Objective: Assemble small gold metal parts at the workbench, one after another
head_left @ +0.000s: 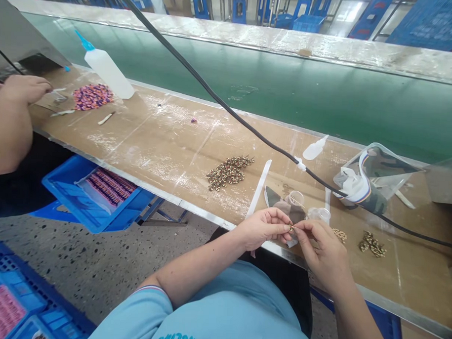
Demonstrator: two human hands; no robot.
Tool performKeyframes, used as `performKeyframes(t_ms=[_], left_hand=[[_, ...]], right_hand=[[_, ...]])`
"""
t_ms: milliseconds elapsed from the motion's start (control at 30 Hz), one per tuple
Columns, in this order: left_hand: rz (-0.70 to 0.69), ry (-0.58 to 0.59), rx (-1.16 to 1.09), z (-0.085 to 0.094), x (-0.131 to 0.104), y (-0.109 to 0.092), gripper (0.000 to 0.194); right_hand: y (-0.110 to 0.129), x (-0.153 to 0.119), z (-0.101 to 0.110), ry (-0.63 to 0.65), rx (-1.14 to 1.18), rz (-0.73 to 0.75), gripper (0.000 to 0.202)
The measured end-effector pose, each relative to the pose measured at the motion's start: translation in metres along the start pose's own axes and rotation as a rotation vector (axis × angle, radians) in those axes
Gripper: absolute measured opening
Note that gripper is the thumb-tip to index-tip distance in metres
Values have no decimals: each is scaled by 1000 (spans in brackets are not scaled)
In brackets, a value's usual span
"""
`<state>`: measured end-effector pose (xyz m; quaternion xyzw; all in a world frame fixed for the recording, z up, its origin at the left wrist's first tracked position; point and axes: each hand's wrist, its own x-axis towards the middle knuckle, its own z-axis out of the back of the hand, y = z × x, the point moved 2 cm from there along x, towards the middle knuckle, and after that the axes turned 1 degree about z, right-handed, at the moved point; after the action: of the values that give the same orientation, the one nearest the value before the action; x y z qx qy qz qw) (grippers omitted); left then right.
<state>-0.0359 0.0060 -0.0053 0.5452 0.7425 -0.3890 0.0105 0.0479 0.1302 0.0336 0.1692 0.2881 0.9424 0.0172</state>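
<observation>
Just above the table's near edge, my left hand (270, 226) pinches a small gold-and-dark piece (291, 228) between thumb and fingers. My right hand (321, 244) meets it there, its thumb and forefinger closed at the same piece. What exactly the right fingertips grip is too small to tell. Behind the hands are a small clear cup (295, 198) on a dark cloth and a second clear container (319, 215). Beyond my right hand lie a few light beige pieces (340, 236) and a small heap of gold-and-dark pieces (372, 245). A larger heap of such pieces (229, 173) lies to the left.
A black cable (214, 92) crosses above the table. A face shield (370, 179) and a small white bottle (315, 148) lie behind. At the far left, another person's hand (26, 88) is near pink-and-purple pieces (92, 96) and a large white bottle (109, 71). A blue bin (94, 219) stands below.
</observation>
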Motion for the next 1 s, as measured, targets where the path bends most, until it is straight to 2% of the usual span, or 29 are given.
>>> performKeyframes(t_ms=[167, 367, 567, 700, 833, 1000], left_hand=[[5, -17, 4, -1, 0, -1, 52], [7, -17, 16, -2, -1, -1, 51], [-21, -26, 11, -1, 0, 1, 52], [-24, -18, 13, -2, 0, 2, 50], [-21, -19, 12, -2, 0, 1, 51], [-4, -16, 14, -3, -2, 0, 53]], right_hand=[[-1, 2, 2, 12, 9, 12, 16], [-4, 4, 2, 66, 125, -52, 21], [-5, -1, -5, -32, 174, -101, 19], [-5, -4, -7, -33, 221, -139, 19], [-8, -4, -8, 18, 298, -247, 24], [-13, -5, -13, 121, 522, -385, 28]])
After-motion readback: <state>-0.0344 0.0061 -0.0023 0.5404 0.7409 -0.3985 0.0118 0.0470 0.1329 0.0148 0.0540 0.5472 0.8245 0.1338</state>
